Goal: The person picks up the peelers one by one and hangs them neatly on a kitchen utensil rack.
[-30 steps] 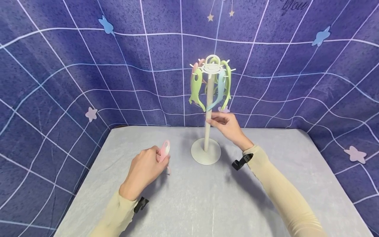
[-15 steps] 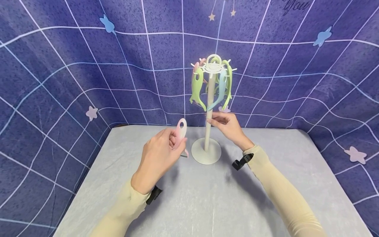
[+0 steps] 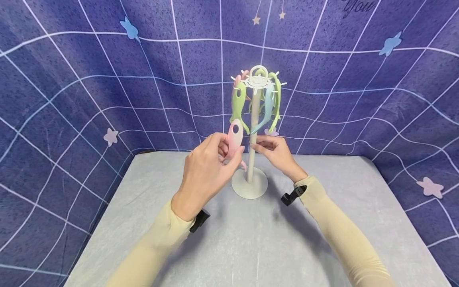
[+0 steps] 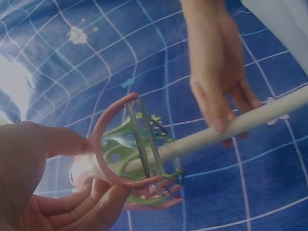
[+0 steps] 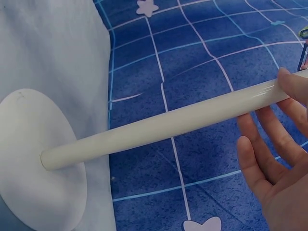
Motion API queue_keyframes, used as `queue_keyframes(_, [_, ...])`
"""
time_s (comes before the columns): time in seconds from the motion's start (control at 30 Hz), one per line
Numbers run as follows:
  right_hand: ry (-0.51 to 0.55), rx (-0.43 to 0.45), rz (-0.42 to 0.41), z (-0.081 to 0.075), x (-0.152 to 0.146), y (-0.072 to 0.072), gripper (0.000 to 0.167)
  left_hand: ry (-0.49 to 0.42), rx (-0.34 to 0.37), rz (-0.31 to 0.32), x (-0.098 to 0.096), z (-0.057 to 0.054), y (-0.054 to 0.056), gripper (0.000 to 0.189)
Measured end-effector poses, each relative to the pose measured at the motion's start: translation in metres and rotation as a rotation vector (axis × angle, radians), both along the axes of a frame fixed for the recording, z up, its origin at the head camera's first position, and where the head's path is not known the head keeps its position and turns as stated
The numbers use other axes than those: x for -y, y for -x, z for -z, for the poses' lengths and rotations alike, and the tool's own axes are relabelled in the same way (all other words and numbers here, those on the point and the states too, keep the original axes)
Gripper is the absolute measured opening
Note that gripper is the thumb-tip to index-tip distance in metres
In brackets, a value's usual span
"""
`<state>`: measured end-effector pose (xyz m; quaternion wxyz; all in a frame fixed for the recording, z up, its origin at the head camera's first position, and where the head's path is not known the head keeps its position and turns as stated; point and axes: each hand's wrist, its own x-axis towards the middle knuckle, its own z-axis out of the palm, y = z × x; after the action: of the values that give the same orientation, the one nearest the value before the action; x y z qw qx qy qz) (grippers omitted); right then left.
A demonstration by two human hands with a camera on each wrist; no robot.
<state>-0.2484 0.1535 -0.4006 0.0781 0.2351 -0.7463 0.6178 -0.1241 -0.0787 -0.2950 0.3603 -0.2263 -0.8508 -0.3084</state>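
Note:
My left hand (image 3: 206, 169) holds a pink peeler (image 3: 234, 144) by its handle, thumb on one side and fingers on the other. The handle's holed end points up. In the left wrist view, the peeler's curved pink fork (image 4: 99, 137) carries a slotted metal blade (image 4: 139, 139). My right hand (image 3: 275, 152) pinches the pale pole of a rotary stand (image 3: 252, 159) between thumb and fingers. From the stand's hooked top hang a green peeler (image 3: 238, 104), a blue peeler (image 3: 267, 105), another green one (image 3: 277, 101) and pink ones, partly hidden behind. The held peeler is just left of the pole.
The stand's round base (image 3: 246, 192) rests on a table with a pale grey cover (image 3: 258, 239). A blue cloth backdrop (image 3: 179, 95) with grid lines and stars rises behind and at both sides. White hooks (image 3: 256, 83) stick out around the stand's top.
My left hand has carried the pink peeler up and to the right, from over the table's left part to beside the pole. The right hand has stayed at the pole.

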Motion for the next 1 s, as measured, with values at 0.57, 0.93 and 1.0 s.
queue_keyframes(0.57, [-0.004, 0.003, 0.002, 0.001, 0.0, 0.001, 0.025, -0.027, -0.073, 0.024, -0.026, -0.041, 0.023, 0.027])
queue_keyframes(0.93, [0.009, 0.011, -0.001, 0.001, 0.0, 0.0, 0.015, -0.026, -0.042, 0.021, -0.034, -0.046, 0.031, 0.027])
queue_keyframes(1.0, [0.014, 0.015, -0.002, 0.001, -0.001, 0.0, 0.014, -0.028, -0.037, 0.022, -0.035, -0.046, 0.032, 0.028])
